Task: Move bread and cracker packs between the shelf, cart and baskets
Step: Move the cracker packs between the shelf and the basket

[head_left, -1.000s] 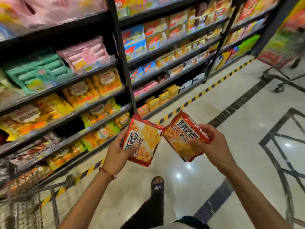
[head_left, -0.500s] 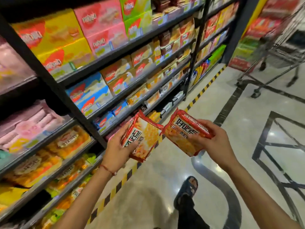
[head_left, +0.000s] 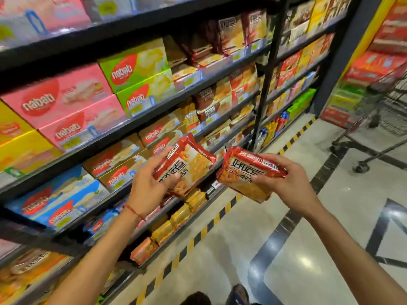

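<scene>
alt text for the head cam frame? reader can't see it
The left hand and right hand each grip a red cracker pack, left pack and right pack, in front of a stocked shelf. A wire cart stands far right.

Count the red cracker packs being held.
2. The left pack is gripped by the left hand in front of the shelves; the right pack by the right hand above the floor. Similar shelved packs are too blurred to count.

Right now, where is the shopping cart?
In the head view the shopping cart stands at the far right on the floor, beside stacked red cartons, beyond the right hand gripping a cracker pack.
</scene>
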`<state>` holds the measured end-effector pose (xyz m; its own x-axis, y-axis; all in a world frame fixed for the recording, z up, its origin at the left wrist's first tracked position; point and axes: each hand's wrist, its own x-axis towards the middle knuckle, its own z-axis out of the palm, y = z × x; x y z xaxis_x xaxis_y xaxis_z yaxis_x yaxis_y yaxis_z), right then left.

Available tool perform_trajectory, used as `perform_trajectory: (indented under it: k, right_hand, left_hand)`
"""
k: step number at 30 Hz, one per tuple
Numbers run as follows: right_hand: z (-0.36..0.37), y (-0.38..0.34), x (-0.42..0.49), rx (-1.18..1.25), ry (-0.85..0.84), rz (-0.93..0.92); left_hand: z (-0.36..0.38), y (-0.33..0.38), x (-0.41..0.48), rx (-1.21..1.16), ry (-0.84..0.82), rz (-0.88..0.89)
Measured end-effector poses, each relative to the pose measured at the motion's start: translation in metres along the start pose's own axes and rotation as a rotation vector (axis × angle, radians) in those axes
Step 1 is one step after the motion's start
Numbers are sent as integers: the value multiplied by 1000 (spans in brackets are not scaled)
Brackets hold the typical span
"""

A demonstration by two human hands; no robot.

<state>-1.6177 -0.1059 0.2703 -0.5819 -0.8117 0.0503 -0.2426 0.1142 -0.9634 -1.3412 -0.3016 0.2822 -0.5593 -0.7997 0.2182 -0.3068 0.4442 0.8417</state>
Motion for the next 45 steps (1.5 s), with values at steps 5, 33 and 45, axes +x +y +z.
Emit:
perform_trajectory:
  k: [5, 33, 45]
  right_hand:
    - [-38, 2, 85, 57, 8, -43]
    - [-57, -52, 511, 111, -317, -553]
    - [-37, -55, 581, 105, -467, -659]
  left_hand:
    - [32, 17, 74, 139, 115, 111]
    - [99, 59, 369, 569, 728, 206]
    - [103, 35, 417, 1119, 883, -120]
